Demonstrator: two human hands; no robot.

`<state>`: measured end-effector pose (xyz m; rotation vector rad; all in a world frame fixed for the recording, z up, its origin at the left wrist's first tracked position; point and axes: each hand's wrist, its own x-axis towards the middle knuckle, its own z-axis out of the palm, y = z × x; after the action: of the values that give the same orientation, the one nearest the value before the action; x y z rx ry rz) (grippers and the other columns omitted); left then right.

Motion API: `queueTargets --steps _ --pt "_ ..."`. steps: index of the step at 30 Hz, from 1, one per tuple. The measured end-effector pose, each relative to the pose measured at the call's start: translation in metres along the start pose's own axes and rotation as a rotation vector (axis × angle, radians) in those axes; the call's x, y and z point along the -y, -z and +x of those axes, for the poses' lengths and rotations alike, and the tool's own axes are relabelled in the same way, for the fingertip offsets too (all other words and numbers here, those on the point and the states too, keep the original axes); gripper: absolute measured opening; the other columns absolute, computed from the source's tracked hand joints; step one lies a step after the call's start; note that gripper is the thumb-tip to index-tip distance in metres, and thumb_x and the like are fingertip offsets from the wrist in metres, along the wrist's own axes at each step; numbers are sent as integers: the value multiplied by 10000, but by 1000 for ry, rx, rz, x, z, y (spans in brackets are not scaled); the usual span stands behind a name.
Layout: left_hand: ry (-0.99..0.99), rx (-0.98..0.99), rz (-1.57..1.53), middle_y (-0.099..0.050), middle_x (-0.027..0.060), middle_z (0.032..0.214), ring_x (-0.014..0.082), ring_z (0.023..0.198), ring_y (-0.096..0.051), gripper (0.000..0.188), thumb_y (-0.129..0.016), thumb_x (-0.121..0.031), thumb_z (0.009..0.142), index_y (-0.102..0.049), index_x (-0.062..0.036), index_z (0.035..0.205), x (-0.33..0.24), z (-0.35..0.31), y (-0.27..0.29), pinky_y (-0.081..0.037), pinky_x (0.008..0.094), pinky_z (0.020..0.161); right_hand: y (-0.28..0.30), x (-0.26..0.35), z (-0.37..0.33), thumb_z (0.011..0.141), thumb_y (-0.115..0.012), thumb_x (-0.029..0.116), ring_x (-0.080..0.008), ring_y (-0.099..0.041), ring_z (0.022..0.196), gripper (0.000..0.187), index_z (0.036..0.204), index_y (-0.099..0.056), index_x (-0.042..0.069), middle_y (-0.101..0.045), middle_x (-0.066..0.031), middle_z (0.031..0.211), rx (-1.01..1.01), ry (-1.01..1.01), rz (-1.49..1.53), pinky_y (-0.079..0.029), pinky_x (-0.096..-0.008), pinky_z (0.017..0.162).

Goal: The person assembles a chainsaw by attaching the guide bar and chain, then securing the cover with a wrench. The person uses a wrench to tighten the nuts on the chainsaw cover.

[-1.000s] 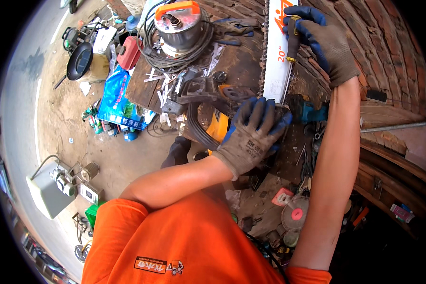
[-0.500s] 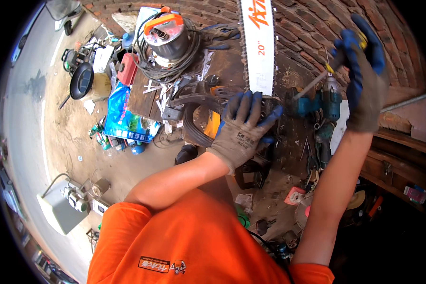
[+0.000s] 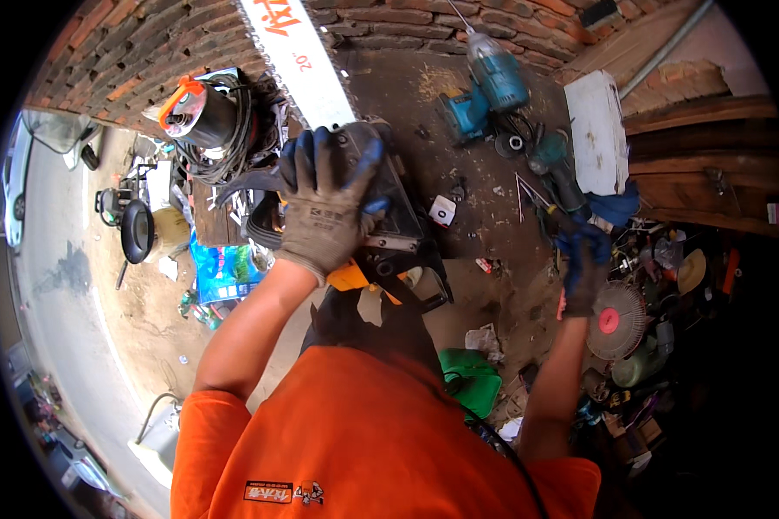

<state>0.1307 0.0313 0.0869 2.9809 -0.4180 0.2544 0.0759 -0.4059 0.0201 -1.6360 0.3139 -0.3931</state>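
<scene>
A chainsaw lies on the dark wooden bench (image 3: 381,78), its long white guide bar (image 3: 299,65) pointing to the far side and its dark body (image 3: 389,190) nearer me. My left hand (image 3: 325,212), in a grey-and-blue work glove, rests on that body with its fingers spread. Orange-yellow parts (image 3: 348,277) of the saw show below the wrist. At the bench's right edge my gloved right hand (image 3: 585,264) reaches down beside several hand tools. A thin tool with a yellow part (image 3: 550,208) lies just above its fingers. Those fingers are dark and blurred, so their grip is hidden.
A teal impact wrench (image 3: 493,78) and a green angle grinder (image 3: 554,160) lie right of the saw, near a long white box (image 3: 595,130). A metal pump with an orange handle (image 3: 199,112) and coiled cable stands left. A round fan guard (image 3: 616,320) sits low right.
My right hand has come down from above the bench, where it held a long tool with a yellow part, to the tools at the right edge. The view has turned right; my left hand stays on the saw.
</scene>
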Motion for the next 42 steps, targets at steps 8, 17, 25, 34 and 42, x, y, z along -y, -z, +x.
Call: queueTargets --steps 8,17,25,34,42 --pt "-44 -46 103 -296 325 1470 546 1360 -256 795 -670 -506 811 -363 -337 1525 -5 1 -3 -176 658 1123 -58 -105 -29 845 -694 146 -353 -548 1211 289 1129 -675 91 -606 -143 1301 252 438 -842 -380 -487 1097" --pt "-60 -74 106 -325 311 1462 538 1365 -265 754 -662 -513 830 -393 -330 1510 -3 -2 -4 -181 636 1134 -94 -69 -46 848 -661 407 -321 -530 1179 433 1204 -678 161 -649 -89 1168 647 462 -1231 -346 -504 1072" --pt "-49 -76 57 -329 330 1467 563 1359 -289 712 -652 -530 844 -402 -364 1491 -2 -2 -2 -208 657 1119 -93 -62 -9 904 -631 245 -272 -658 865 233 1043 -688 67 -691 -106 955 338 103 -1121 -525 -460 823" --pt "-54 -98 38 -365 316 1459 534 1372 -301 719 -662 -518 836 -412 -372 1493 -1 -3 -2 -203 642 1136 -23 -80 -68 909 -673 104 -137 -637 769 258 1162 -654 56 -689 -47 930 319 -330 -380 -528 -308 678" --pt "-43 -109 28 -340 298 1483 534 1385 -283 716 -687 -495 827 -433 -370 1485 3 -5 -3 -199 645 1136 -76 -96 -91 881 -630 203 -428 -633 928 292 1148 -635 85 -648 -207 1047 339 43 -1056 -499 -536 809"
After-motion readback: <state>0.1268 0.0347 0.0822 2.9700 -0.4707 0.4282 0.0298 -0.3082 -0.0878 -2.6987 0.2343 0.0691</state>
